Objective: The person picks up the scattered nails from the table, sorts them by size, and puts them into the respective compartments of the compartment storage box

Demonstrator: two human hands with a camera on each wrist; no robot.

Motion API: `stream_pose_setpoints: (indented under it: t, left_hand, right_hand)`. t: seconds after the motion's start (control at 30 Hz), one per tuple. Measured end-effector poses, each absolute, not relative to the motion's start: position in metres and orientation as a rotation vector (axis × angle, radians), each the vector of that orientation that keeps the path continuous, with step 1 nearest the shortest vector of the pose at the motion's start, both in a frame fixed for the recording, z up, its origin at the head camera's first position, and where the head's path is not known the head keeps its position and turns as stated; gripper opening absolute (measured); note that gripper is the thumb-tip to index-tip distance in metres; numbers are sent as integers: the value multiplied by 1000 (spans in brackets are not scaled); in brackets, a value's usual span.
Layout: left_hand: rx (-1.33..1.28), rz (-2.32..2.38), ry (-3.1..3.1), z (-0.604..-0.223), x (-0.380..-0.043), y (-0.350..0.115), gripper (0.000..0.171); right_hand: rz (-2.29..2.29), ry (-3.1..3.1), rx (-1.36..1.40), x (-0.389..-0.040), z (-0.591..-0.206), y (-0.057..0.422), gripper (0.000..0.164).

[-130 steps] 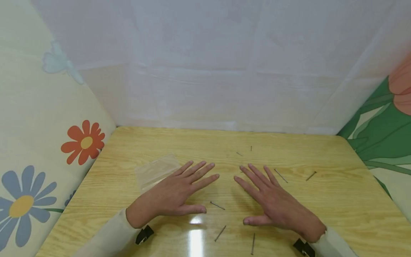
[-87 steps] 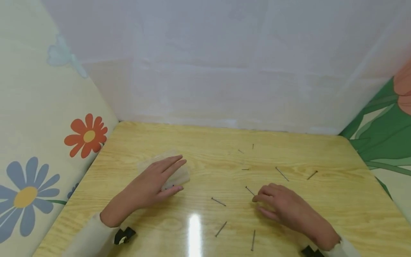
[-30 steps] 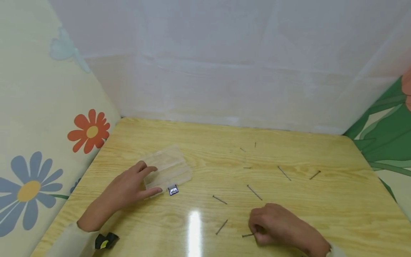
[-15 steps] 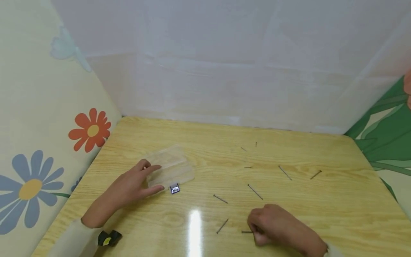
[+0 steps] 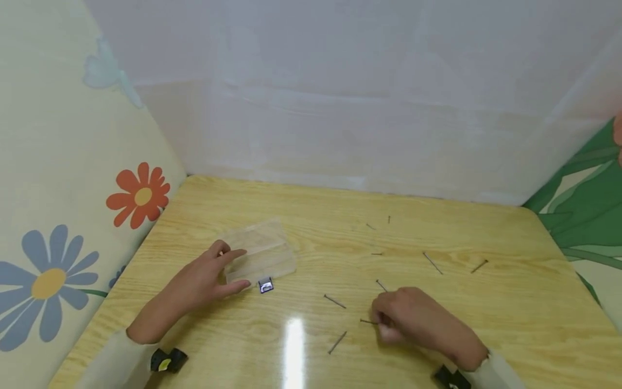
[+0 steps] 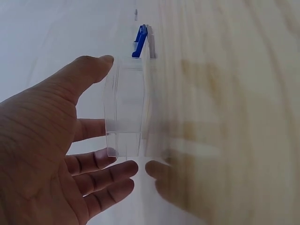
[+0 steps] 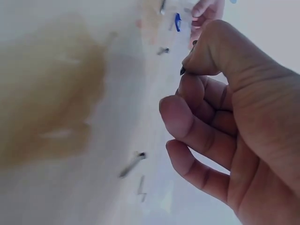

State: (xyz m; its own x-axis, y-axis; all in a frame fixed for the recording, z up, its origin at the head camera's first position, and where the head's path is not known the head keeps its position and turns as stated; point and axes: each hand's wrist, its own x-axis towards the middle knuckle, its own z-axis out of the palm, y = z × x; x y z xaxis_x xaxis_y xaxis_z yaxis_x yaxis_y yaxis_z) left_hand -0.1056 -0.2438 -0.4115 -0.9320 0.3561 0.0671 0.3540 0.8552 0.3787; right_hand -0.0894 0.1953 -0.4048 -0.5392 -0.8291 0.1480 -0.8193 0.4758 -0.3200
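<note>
My right hand [image 5: 413, 319] pinches a nail [image 5: 368, 322] between thumb and fingertips; its head end points left. In the right wrist view both ends of this nail [image 7: 183, 71] peek out past the thumb. A clear plastic box [image 5: 264, 251] with a blue-edged latch [image 5: 265, 284] lies on the left part of the table. Around its left side my left hand [image 5: 194, 281] is spread, the thumb by the front corner and the index finger over the edge. The left wrist view has the box [image 6: 124, 103] between thumb and loosely bent fingers; whether they touch it I cannot tell.
Loose nails lie about the wooden table [image 5: 233, 351]: one nail [image 5: 335, 301] and another nail [image 5: 337, 342] left of my right hand, a nail [image 5: 381, 285] partly behind it, longer nails [image 5: 432, 262] to the right, small nails [image 5: 376, 254] further back. A white cloth [image 5: 301, 135] hangs behind.
From hovering over the table, my left hand has moved left to the box. My right hand has taken the nail nearest the front edge and, since half a second ago, carried it slightly away from me.
</note>
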Motion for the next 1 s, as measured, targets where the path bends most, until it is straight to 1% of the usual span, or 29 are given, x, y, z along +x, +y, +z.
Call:
stream_pose_setpoints:
  t: [0.13, 0.4, 0.63, 0.83, 1.0]
  left_hand:
    - [567, 617, 3027, -411, -105, -244, 68]
    - [547, 674, 3039, -417, -104, -245, 69]
    - [556, 733, 3046, -422, -104, -245, 67]
    - [541, 758, 3035, -423, -103, -244, 67]
    - [535, 793, 3022, -421, -101, -244, 66]
  right_hand:
    - [-504, 2673, -1477, -105, -393, 177, 19]
    - [-465, 2608, -1462, -135, -381, 133, 20]
    - [-465, 2548, -1536, -160, -380, 95, 17]
    - [-462, 2519, -1548, -181, -384, 65, 19]
    - [-415, 2481, -1580, -191, -381, 36, 17]
